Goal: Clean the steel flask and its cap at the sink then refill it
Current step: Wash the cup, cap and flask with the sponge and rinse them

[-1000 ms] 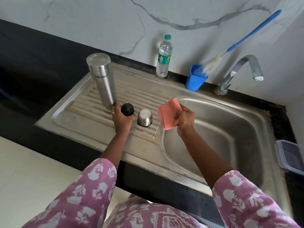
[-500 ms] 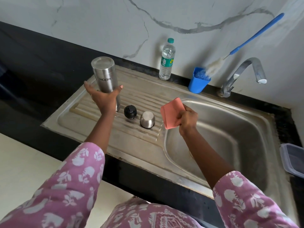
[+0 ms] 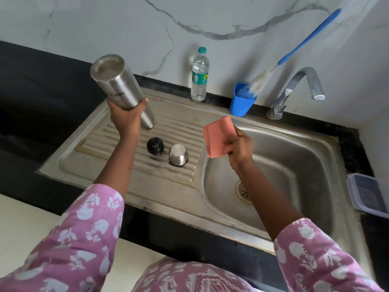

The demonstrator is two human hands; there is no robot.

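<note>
My left hand (image 3: 126,116) grips the steel flask (image 3: 117,85) around its lower body and holds it upside down and tilted, lifted off the ribbed drainboard (image 3: 117,165), its mouth pointing down toward the board. A black inner stopper (image 3: 155,146) and a steel cup cap (image 3: 178,154) stand side by side on the drainboard below. My right hand (image 3: 240,147) holds a folded pink cloth (image 3: 217,137) over the left rim of the sink basin (image 3: 294,157).
A clear water bottle (image 3: 199,75) stands against the marble wall. A blue cup (image 3: 242,100) holds a long blue-handled bottle brush (image 3: 294,47). The tap (image 3: 299,89) arches over the basin's back. A lidded plastic box (image 3: 368,194) sits at the right edge.
My left hand left the black stopper, reached the standing flask, took hold of it and lifted it, tilting it toward the basin. My right hand with the cloth barely moved.
</note>
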